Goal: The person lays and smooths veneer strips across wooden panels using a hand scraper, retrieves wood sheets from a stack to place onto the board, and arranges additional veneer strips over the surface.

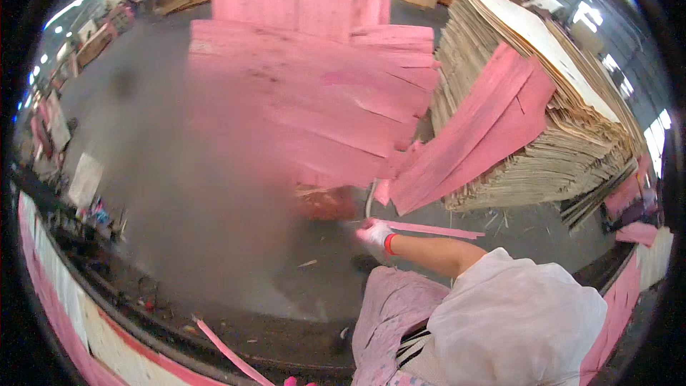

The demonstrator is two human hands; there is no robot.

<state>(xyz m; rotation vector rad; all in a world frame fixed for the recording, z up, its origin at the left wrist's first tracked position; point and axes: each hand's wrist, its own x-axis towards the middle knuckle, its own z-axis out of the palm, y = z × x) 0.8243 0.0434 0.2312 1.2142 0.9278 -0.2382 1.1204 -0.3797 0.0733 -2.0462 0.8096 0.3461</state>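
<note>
My right hand (374, 234), in a white glove with pink-stained fingers and a red band at the wrist, reaches low over the dark floor. Its fingers are closed around one end of a narrow pink veneer strip (436, 229), which runs off to the right. Just beyond it stands a pale curved piece (369, 200). Of my left hand (291, 382), only pink glove tips seem to show at the bottom edge, close to another pink strip (229, 350); its grip is hidden. Large pink veneer sheets (307, 93) lie overlapped ahead.
A tall stack of tan veneer sheets (522, 171) stands at the right, with a split pink sheet (475, 129) leaning on it. A reddish block (325, 204) shows under the pink pile. Long pink-edged boards (53, 289) curve along the lower rim. Grey blur covers the left middle.
</note>
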